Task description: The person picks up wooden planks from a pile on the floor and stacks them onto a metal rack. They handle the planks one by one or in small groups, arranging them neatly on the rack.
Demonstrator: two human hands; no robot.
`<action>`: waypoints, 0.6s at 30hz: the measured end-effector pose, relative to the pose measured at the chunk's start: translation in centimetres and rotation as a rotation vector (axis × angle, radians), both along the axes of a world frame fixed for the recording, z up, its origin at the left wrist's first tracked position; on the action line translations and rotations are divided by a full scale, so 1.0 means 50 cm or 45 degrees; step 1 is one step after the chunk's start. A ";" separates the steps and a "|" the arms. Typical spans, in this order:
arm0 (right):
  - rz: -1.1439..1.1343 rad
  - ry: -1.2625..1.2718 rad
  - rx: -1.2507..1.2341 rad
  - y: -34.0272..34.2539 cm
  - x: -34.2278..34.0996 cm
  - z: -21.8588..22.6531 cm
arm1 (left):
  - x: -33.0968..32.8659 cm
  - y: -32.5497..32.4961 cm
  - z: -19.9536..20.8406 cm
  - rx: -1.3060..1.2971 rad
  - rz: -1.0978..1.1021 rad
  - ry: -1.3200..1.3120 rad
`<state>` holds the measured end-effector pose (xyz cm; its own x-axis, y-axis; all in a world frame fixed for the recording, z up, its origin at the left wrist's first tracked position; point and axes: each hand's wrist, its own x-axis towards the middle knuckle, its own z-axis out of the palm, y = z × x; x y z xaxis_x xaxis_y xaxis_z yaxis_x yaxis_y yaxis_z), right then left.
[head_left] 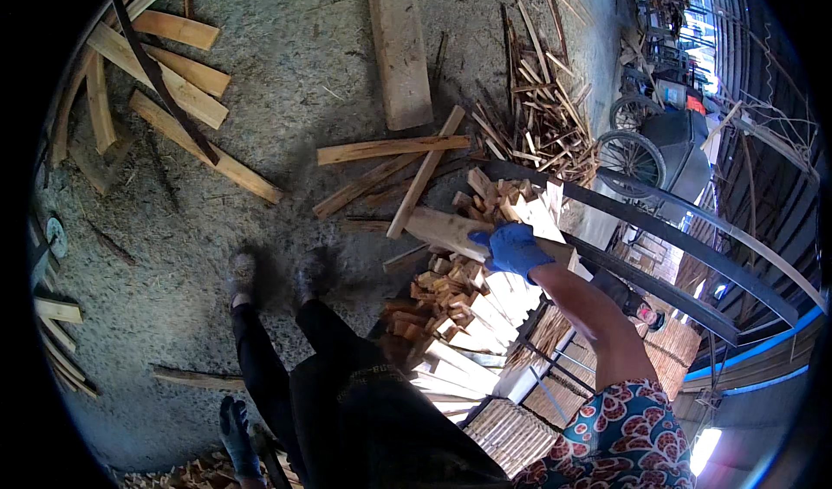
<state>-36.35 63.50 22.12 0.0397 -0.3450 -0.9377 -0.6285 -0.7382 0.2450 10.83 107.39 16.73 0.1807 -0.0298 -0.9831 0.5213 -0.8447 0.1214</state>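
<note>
In a blue glove, my right hand [517, 252] reaches out at the end of a bent arm and grips a wooden board [446, 229]. The board lies over the upper part of a stack of cut wood pieces [446, 294], its far left end under a crossing narrow slat [426, 173]. My left hand [236, 433], also gloved, hangs low at the left beside my leg, fingers extended and holding nothing that I can see. A dark bar-like thing [276, 467] stands close to it, partly cut off.
Loose planks [173, 82] lie at the upper left, and a wide plank [399, 47] lies ahead. A heap of thin offcuts [546, 108] is beyond the stack. Dark metal rails [641, 220] run along the right, near a wheeled cart [667, 147]. Another person [641, 310] is partly visible there.
</note>
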 end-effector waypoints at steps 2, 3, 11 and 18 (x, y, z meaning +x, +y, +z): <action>0.112 -0.073 -0.155 -0.038 0.028 0.015 | 0.000 0.006 -0.001 0.053 0.035 0.010; 0.107 -0.094 -0.220 -0.063 0.048 0.018 | -0.007 -0.023 0.013 0.087 0.000 -0.026; 0.265 -0.159 -0.355 -0.209 0.020 0.000 | -0.010 -0.049 -0.006 0.007 -0.091 0.018; -0.014 0.064 -0.335 -0.227 -0.030 0.000 | 0.001 -0.032 0.002 0.103 -0.032 -0.018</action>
<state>-37.86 52.16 22.12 -0.0099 -0.5774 -0.8164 -0.6184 -0.6380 0.4588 10.88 105.78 16.81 0.1950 0.0451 -0.9798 0.4984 -0.8649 0.0594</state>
